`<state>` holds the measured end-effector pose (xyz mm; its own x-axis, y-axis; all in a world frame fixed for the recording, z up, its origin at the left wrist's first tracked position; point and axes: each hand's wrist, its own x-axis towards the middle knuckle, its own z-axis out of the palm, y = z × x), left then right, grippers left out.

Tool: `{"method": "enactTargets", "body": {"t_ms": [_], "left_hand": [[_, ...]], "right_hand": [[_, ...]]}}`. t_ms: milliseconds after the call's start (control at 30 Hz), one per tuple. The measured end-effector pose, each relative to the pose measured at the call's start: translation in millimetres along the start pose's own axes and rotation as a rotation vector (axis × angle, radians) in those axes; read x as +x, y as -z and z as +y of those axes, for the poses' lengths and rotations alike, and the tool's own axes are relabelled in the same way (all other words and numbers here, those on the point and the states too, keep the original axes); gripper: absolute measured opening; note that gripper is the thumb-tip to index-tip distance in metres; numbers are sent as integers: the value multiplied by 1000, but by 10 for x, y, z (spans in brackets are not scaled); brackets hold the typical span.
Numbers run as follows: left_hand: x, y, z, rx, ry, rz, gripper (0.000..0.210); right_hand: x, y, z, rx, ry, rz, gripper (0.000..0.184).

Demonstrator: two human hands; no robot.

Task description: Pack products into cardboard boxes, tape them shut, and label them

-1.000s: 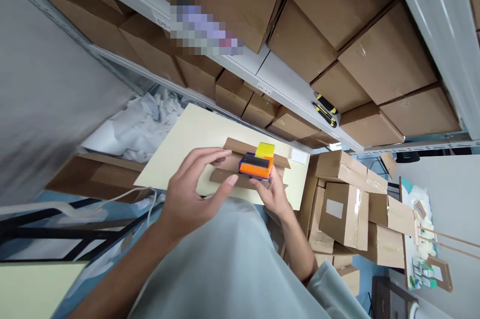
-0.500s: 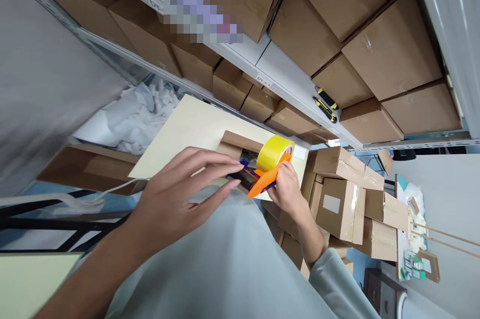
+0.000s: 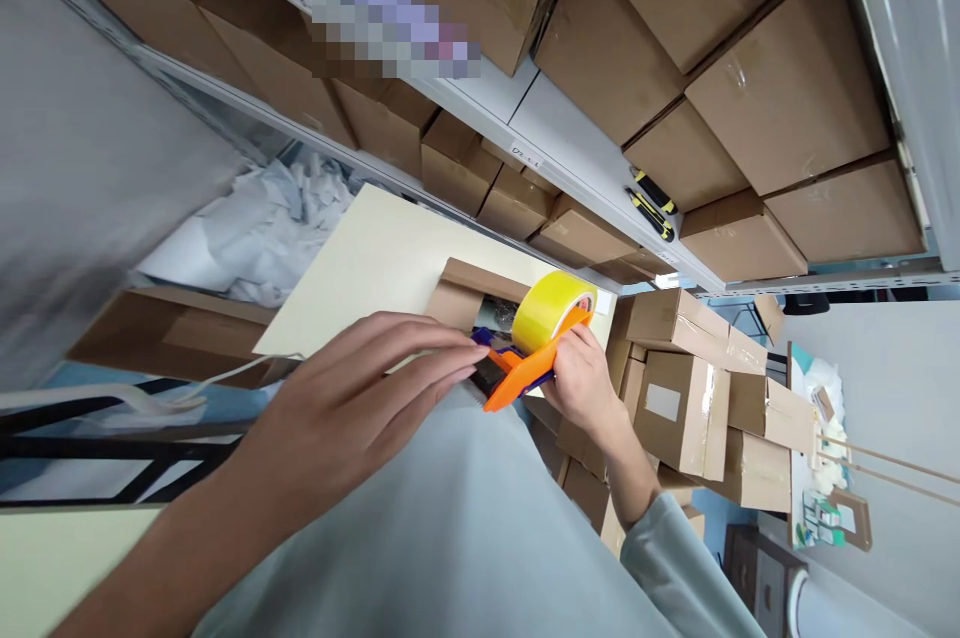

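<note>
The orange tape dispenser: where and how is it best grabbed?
Probably by the right end of its orange frame, coming from the person's right, as the right hand does: that end leaves room to grip beside the yellow tape roll, while the opposite end slants toward the left hand.

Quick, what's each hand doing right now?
Left hand: at the end of the orange tape dispenser; can't tell if it's gripping.
Right hand: closed, holding the dispenser.
</note>
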<state>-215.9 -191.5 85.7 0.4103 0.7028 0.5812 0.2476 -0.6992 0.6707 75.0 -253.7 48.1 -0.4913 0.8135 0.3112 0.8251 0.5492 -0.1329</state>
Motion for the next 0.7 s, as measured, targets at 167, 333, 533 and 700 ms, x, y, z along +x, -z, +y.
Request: {"method": "enactTargets", "body": {"t_ms": [167,333,533,700], "left_hand": [[-63,8,-16,-17,-13,-36,52],[-184,23,-12,-48,96,-56,43],[-559,-80,-119,-194,450,-215,34],[-715,-183,-210,-306,708,-230,49]], "right_hand": [[49,33,-47,-10,32,-5,21],[75,89,-130,63,52,-36,19],[-88,142,-235,227,-32,-364,8],[-76,178,-301,385,-185,-632,28]]}}
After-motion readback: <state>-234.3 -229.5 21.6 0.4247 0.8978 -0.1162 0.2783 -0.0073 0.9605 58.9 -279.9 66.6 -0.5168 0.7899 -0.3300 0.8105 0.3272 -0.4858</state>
